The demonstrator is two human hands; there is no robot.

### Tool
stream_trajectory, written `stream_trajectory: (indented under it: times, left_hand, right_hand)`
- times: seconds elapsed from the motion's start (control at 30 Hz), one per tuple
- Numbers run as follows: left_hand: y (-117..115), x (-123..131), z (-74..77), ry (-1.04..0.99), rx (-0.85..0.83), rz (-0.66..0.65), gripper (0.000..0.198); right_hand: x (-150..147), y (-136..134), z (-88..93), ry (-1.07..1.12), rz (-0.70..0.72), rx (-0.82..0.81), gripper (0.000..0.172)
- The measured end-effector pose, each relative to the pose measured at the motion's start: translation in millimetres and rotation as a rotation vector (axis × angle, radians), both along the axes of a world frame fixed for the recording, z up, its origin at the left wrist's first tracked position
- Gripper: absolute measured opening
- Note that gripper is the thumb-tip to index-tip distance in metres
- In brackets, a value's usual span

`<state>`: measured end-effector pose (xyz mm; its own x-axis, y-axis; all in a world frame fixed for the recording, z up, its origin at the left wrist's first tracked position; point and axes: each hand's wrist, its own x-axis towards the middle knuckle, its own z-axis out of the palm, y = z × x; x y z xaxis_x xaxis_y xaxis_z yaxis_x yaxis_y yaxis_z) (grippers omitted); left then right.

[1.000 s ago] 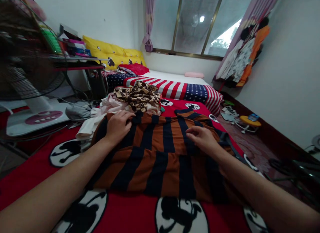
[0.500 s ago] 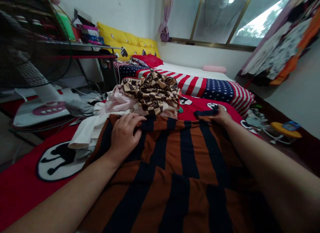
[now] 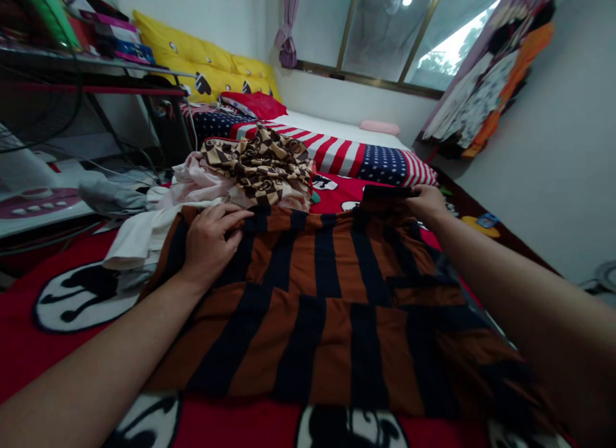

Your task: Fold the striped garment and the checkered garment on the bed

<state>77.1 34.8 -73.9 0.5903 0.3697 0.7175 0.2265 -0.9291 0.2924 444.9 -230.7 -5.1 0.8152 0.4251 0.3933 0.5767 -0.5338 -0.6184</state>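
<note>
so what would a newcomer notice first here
Probably the brown-and-navy striped garment spread across the front, left hand on it, right hand at its far right. Next, the checked cloth heaped behind it and the bright yellow cushion at back left.

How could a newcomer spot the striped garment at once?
Find the red blanket with round black-and-white prints in the foreground. Spread across it, with the left hand on its far edge and the right hand holding part up, is the striped garment. Broad rust-brown and navy bands distinguish it from the brown-and-cream checked cloth heaped just beyond.
</note>
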Motion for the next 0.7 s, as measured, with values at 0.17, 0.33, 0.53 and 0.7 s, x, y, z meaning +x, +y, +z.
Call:
stream_trajectory:
  times: [0.17, 0.33, 0.53, 0.7]
  left_hand:
    - [1.2, -9.1, 24.0, 0.052, 0.021, -0.064, 0.032]
    - [-2.0, -40.3, 80.5, -0.005, 0.099, -0.111, 0.034]
    - [-10.5, -98.1, 69.0, 0.205, 0.198, -0.218, 0.034]
    - [-27.3, -129.5, 11.9, 0.455, 0.135, -0.322, 0.038]
  right_hand:
    - [-46.9, -39.6, 23.8, 0.313, -0.064, 0.236, 0.016]
    - [-84.5, -89.8, 38.6, 0.162, 0.0, 0.23, 0.016]
    - [-135.0, -166.7, -5.7, -0.165, 0.15, 0.015, 0.025]
    - [-178.8, -206.4, -57.2, -0.141, 0.263, -0.291, 0.032]
